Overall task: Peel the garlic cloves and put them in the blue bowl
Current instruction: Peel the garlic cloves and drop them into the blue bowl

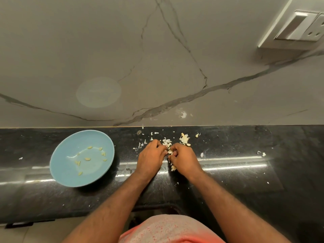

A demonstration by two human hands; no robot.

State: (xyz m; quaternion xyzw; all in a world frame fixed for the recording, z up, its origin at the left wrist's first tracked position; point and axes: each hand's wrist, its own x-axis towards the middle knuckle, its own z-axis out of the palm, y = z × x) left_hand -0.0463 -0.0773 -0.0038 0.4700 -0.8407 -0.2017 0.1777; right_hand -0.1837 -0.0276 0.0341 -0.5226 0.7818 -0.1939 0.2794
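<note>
A blue bowl (70, 172) sits on the black counter at the left, with several peeled garlic cloves (87, 158) scattered inside it. To its right my left hand (151, 156) and my right hand (184, 159) meet over the counter, and their fingertips pinch one garlic clove (170, 152) between them. A garlic piece with cloves and loose skin (185, 139) lies just behind my right hand. Pale garlic skins (166, 142) are heaped behind my fingers.
Bits of skin are strewn over the black counter (245, 163) around my hands and to the right. A marble wall (157, 67) rises right behind the counter, with a switch plate (301, 27) at the upper right. The counter's front edge runs below my forearms.
</note>
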